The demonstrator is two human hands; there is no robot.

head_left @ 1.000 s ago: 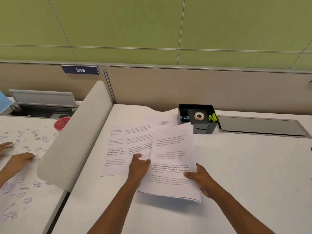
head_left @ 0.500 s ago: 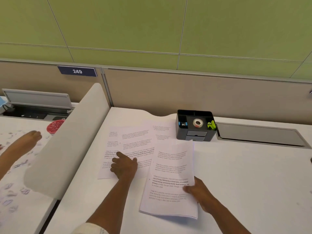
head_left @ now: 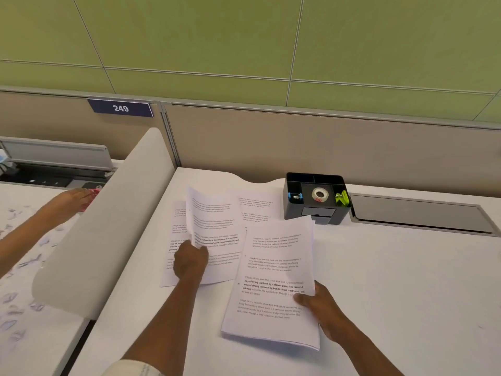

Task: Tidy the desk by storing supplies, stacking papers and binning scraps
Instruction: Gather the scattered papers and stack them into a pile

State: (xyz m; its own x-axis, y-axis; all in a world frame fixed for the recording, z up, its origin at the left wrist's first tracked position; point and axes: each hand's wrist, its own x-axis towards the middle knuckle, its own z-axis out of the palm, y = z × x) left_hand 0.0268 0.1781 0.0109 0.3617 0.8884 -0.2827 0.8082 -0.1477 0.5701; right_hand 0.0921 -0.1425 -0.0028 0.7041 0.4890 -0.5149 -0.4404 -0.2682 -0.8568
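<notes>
The left hand (head_left: 189, 260) is pinching the near-left edge of a loose sheet (head_left: 214, 226) toward the table's back-left corner, its far end curling up limply. The right hand (head_left: 320, 302) is clamping thumb-over the right edge of the gathered stack (head_left: 273, 283) nearer the front. Thin, smooth printed paper is likely handling light, floppy and slippery; edge grips suit it.

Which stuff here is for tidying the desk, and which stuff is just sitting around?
For the job: left hand lifting a loose sheet; right hand holding the paper stack; black organiser with tape roll.

Just there: desk divider; number sign; neighbour's scraps.
</notes>
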